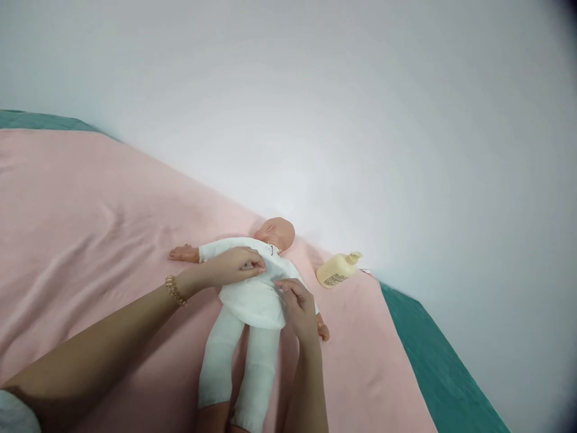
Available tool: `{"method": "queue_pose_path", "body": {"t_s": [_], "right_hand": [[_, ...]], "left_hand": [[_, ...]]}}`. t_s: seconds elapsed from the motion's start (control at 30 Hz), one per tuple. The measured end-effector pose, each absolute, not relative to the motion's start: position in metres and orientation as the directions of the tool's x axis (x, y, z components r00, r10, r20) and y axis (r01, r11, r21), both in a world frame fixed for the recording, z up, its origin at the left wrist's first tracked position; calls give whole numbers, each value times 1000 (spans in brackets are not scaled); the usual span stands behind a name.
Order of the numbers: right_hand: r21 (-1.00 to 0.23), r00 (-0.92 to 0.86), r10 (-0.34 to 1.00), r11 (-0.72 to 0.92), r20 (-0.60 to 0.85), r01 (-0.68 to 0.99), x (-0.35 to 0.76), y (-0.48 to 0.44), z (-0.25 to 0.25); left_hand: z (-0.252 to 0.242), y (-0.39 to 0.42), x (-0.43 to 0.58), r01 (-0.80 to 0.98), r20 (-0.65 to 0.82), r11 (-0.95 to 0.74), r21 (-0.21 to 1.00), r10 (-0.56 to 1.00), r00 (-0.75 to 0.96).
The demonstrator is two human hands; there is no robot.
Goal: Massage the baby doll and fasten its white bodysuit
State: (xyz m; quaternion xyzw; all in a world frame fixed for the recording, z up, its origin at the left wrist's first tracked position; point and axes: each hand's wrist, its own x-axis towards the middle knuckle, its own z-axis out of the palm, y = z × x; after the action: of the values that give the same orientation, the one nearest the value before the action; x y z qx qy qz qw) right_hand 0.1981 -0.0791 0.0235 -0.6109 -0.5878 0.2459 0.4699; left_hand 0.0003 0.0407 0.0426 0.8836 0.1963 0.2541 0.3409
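Observation:
A baby doll [274, 233] lies on its back, head toward the wall, arms spread out. It wears a white long-sleeved shirt [252, 304] and white trousers [261, 355]. Over the doll's chest, my left hand [232, 264] has its thumb and fingertips closed in a pinch at the shirt front. Lower and to the right, my right hand [298, 304] pinches the shirt at its right side, thumb and index finger together. Between my fingertips a greyish patch of the shirt front shows. My left wrist carries a beaded bracelet [175, 290].
A cream pump bottle [336, 270] stands right of the doll, near the wall. Beneath everything is a pink blanket [90, 228], wrinkled on the left. A green cover [446, 355] shows past its edges. A pale wall [288, 108] rises behind.

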Motion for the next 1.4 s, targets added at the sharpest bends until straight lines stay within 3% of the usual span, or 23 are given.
{"method": "queue_pose_path", "body": {"t_s": [0.1, 0.2, 0.4, 0.53, 0.97, 1.4], "right_hand": [[-841, 255, 904, 176, 344, 512, 201, -67, 23], [-821, 229, 913, 167, 338, 545, 200, -52, 29], [-738, 176, 953, 66, 246, 672, 195, -27, 37], [-688, 140, 948, 102, 286, 719, 195, -25, 28], [-721, 205, 882, 193, 425, 666, 190, -30, 13], [-738, 213, 911, 131, 353, 662, 189, -27, 9]], "left_hand": [[30, 46, 7, 137, 411, -698, 703, 556, 722], [15, 49, 14, 146, 470, -771, 620, 515, 717], [2, 50, 21, 209, 471, -822, 530, 490, 733], [1, 51, 21, 221, 451, -820, 528, 491, 746], [-6, 54, 22, 222, 473, -826, 519, 493, 730], [-10, 54, 23, 268, 483, -849, 456, 489, 726]]}}
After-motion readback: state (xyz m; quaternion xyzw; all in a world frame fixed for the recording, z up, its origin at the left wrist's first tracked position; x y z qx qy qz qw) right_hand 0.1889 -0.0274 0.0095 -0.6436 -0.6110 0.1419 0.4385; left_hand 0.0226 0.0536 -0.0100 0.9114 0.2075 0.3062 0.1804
